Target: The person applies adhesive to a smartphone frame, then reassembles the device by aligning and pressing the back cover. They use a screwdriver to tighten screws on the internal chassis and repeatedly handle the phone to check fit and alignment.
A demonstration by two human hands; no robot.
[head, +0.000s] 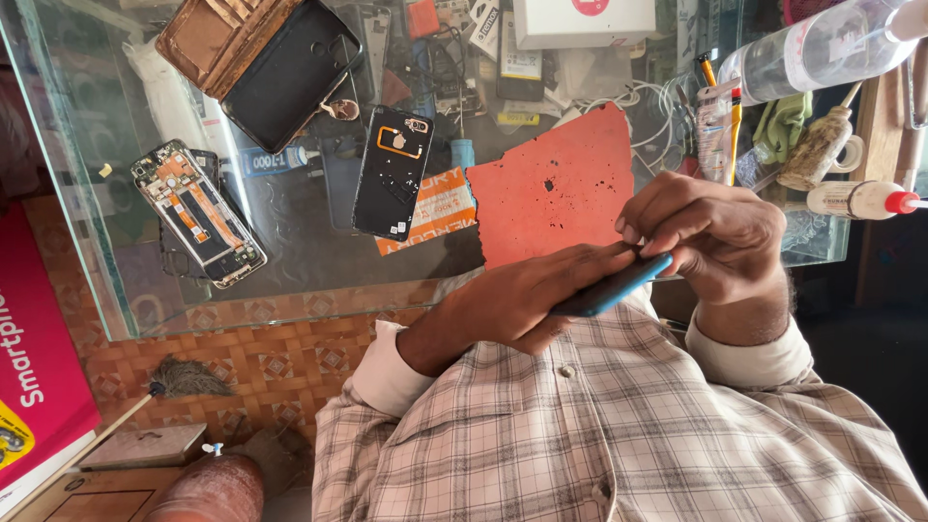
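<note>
Head view: left hand [512, 300] grips blue phone [614, 286] from below, fingers wrapped round its body, held above the lap, near the glass worktop [290, 251] edge. Right hand [710, 232] fingers pinched narrow on the phone's far end. Red mat [556, 184] just beyond. Opened phone [198, 213] lies far left.
</note>
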